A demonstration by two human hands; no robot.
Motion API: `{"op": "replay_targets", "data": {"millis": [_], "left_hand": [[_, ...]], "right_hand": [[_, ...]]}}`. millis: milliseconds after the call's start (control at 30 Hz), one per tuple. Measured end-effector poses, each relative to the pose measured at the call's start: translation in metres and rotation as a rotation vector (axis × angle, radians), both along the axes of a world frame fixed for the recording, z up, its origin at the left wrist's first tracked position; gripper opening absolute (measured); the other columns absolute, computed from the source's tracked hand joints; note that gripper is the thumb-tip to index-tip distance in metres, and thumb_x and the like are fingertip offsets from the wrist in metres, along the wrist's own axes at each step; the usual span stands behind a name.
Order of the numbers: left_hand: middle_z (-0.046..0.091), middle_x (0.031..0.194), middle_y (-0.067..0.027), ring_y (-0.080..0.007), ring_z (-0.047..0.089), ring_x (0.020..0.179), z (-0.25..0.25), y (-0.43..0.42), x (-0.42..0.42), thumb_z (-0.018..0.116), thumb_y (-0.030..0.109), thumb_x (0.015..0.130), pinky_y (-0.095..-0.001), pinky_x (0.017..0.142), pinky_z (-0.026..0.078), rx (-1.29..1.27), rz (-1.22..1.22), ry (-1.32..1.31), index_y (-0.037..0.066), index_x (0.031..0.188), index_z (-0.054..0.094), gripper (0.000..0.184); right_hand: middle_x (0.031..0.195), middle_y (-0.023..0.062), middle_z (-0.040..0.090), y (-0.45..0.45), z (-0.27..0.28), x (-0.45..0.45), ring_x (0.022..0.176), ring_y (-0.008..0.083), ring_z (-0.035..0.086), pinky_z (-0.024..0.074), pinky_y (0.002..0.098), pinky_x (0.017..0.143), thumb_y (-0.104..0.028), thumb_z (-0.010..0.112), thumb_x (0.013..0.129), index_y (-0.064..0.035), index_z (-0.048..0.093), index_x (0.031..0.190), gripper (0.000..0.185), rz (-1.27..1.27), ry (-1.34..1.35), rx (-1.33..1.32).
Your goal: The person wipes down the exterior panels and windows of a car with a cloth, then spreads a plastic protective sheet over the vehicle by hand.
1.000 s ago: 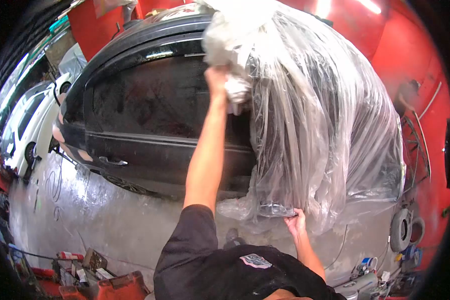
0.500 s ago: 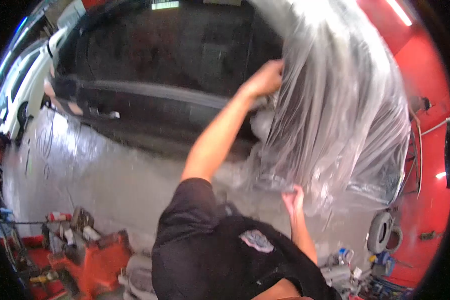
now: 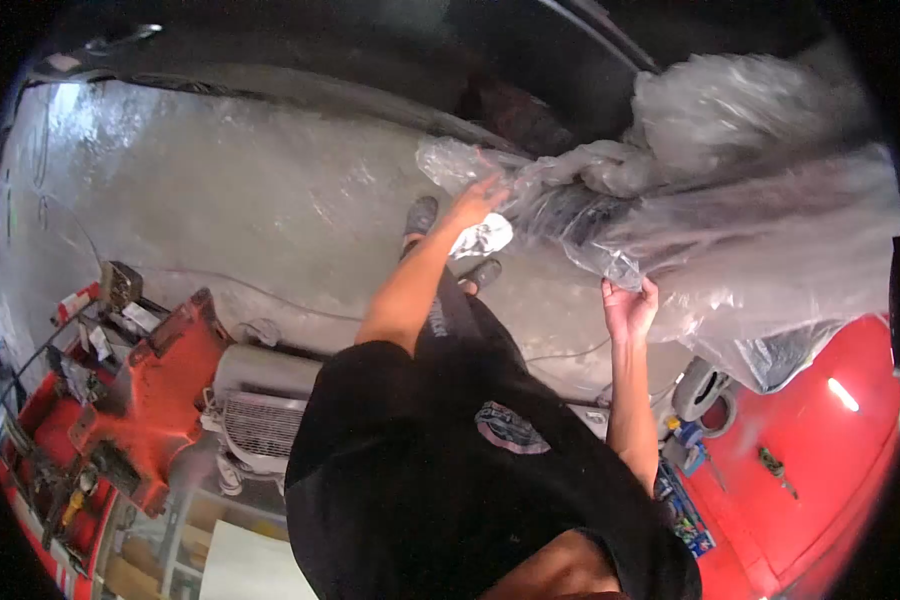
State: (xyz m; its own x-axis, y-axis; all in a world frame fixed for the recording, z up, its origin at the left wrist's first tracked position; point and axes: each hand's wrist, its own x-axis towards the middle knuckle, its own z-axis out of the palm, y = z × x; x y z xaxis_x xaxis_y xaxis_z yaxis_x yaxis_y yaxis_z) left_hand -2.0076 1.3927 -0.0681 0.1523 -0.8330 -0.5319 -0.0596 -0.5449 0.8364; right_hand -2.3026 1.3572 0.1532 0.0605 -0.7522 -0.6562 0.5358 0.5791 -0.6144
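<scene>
My left hand is at the left end of the clear plastic sheet, beside its bunched edge, with a crumpled white cloth just under the palm. Fingers are closed round the cloth. My right hand pinches the sheet's lower edge from below, palm up. The plastic lies gathered in folds along the side of the dark car and spreads over its right part.
Below left stand a red tool stand with tools and a grey machine with a grille. Tyres and a blue toolbox are at the lower right. My shoes are on the grey floor.
The view has tilted down. My left hand has come down from the car's window to the sheet's lower edge. The plastic is more bunched, and my right hand still pinches its edge.
</scene>
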Motion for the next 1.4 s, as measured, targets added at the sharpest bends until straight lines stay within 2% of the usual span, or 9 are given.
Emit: {"op": "replay_targets", "data": {"millis": [133, 233, 433, 600, 767, 867, 933, 1133, 1400], "left_hand": [[0.057, 0.142, -0.0226, -0.0376, 0.05, 0.136, -0.045, -0.045, -0.041, 0.044, 0.035, 0.106, -0.0427, 0.112, 0.041, -0.174, 0.073, 0.105, 0.003, 0.14, 0.057, 0.049], [0.06, 0.138, -0.0223, -0.0399, 0.055, 0.13, -0.11, -0.079, -0.043, 0.04, 0.034, 0.105, -0.0446, 0.109, 0.044, -0.273, -0.433, -0.189, 0.001, 0.136, 0.059, 0.049], [0.066, 0.129, -0.0195, -0.0386, 0.064, 0.117, -0.216, -0.13, -0.075, 0.047, 0.031, 0.1, -0.0476, 0.1, 0.05, 0.033, -0.655, -0.042, 0.003, 0.129, 0.065, 0.044], [0.067, 0.129, -0.0181, -0.0367, 0.065, 0.115, -0.256, -0.153, -0.111, 0.049, 0.032, 0.1, -0.0481, 0.097, 0.051, -0.032, -0.825, -0.256, 0.007, 0.129, 0.066, 0.042], [0.068, 0.128, -0.0167, -0.0349, 0.066, 0.113, -0.178, -0.125, -0.047, 0.051, 0.032, 0.099, -0.0486, 0.094, 0.053, -0.247, -0.804, -0.536, 0.012, 0.128, 0.068, 0.039], [0.068, 0.128, -0.0152, -0.035, 0.066, 0.115, -0.106, -0.083, 0.006, 0.055, 0.031, 0.099, -0.0497, 0.093, 0.053, -0.181, -0.578, -0.351, 0.019, 0.131, 0.067, 0.037], [0.066, 0.13, -0.0198, -0.0381, 0.063, 0.119, -0.096, -0.045, 0.024, 0.057, 0.026, 0.099, -0.0463, 0.101, 0.049, -0.296, -0.412, -0.192, 0.005, 0.13, 0.066, 0.038], [0.056, 0.142, -0.0218, -0.0383, 0.054, 0.131, 0.012, -0.03, -0.012, 0.06, 0.023, 0.094, -0.0447, 0.109, 0.043, -0.578, 0.029, 0.074, 0.005, 0.134, 0.062, 0.044], [0.069, 0.102, -0.0267, -0.0462, 0.065, 0.099, 0.077, -0.102, -0.028, 0.064, 0.029, 0.091, -0.0523, 0.085, 0.051, -0.422, -0.297, 0.096, -0.001, 0.104, 0.073, 0.034]], "right_hand": [[0.125, 0.0084, 0.068, 0.001, -0.011, -0.014, 0.118, 0.0284, 0.062, 0.0491, 0.0466, 0.097, -0.026, 0.074, 0.082, -0.0092, 0.067, 0.115, 0.038, 0.002, 0.01, -0.022], [0.127, 0.0083, 0.067, 0.008, -0.014, -0.022, 0.119, 0.0287, 0.06, 0.0475, 0.0486, 0.099, -0.027, 0.076, 0.079, -0.0099, 0.067, 0.116, 0.042, -0.058, 0.085, -0.031], [0.151, 0.014, 0.051, 0.017, -0.014, -0.018, 0.142, 0.0349, 0.044, 0.03, 0.0563, 0.12, -0.032, 0.074, 0.084, -0.0067, 0.051, 0.145, 0.069, -0.345, 0.246, 0.031], [0.15, 0.017, 0.052, 0.019, -0.015, -0.025, 0.141, 0.0368, 0.044, 0.0303, 0.0586, 0.12, -0.032, 0.064, 0.095, -0.0024, 0.053, 0.142, 0.057, 0.068, -0.129, -0.129], [0.147, 0.0162, 0.055, 0.015, -0.013, -0.025, 0.139, 0.0356, 0.048, 0.0329, 0.0575, 0.119, -0.034, 0.064, 0.096, -0.0029, 0.055, 0.141, 0.056, 0.044, -0.131, -0.112], [0.145, 0.0143, 0.057, 0.012, -0.01, -0.026, 0.136, 0.034, 0.051, 0.0346, 0.0559, 0.118, -0.037, 0.064, 0.096, -0.0044, 0.056, 0.141, 0.056, -0.015, -0.123, -0.082], [0.143, 0.0117, 0.06, 0.013, -0.012, -0.031, 0.134, 0.032, 0.053, 0.0373, 0.053, 0.116, -0.037, 0.063, 0.094, -0.0068, 0.058, 0.139, 0.055, -0.117, -0.001, -0.02], [0.14, 0.0097, 0.062, 0.007, -0.011, -0.015, 0.131, 0.03, 0.055, 0.0391, 0.0517, 0.114, -0.031, 0.063, 0.086, -0.008, 0.061, 0.134, 0.053, -0.256, 0.195, 0.044], [0.117, 0.0085, 0.071, 0.002, -0.015, -0.021, 0.115, 0.0264, 0.064, 0.0463, 0.0498, 0.106, -0.019, 0.074, 0.076, -0.008, 0.068, 0.11, 0.037, -0.092, 0.091, -0.03]]}}
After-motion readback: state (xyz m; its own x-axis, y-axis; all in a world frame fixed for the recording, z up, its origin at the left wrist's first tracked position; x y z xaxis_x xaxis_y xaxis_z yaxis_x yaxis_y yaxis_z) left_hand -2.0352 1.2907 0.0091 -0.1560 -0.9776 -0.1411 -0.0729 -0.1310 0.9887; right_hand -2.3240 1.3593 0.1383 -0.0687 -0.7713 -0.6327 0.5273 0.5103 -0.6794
